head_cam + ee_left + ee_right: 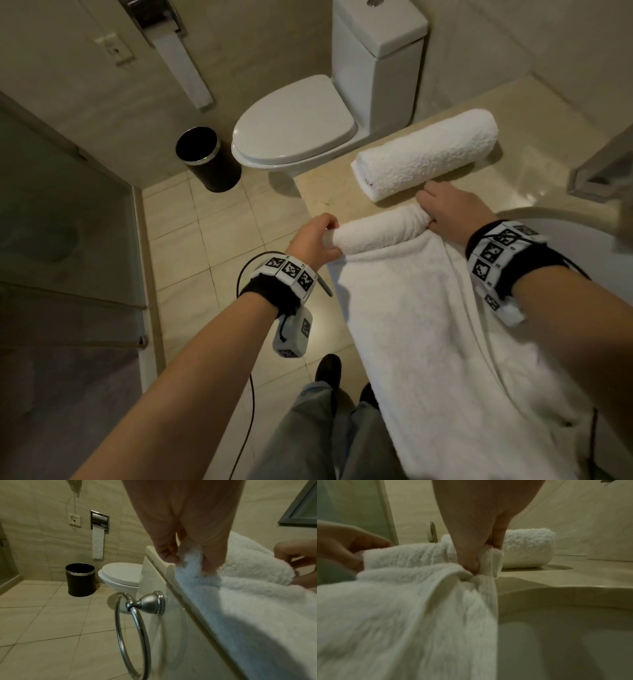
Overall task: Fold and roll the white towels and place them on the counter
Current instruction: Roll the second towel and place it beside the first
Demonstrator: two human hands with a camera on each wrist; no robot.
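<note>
A folded white towel [421, 329] lies on the beige counter [325, 195] and hangs over its front edge. Its far end is rolled into a thin tube [380, 229]. My left hand [317, 238] pinches the tube's left end, thumb and fingers curled round it [188, 555]. My right hand [448, 210] grips the tube's right end [481, 561]. Behind it a fully rolled white towel [424, 157] lies on the counter, also in the right wrist view [527, 547].
A white sink basin [565, 628] sits right of the towel. A toilet [294, 133] and a black bin [205, 157] stand on the tiled floor at left. A metal towel ring [132, 628] hangs on the counter's side. A mirror frame [603, 171] is at right.
</note>
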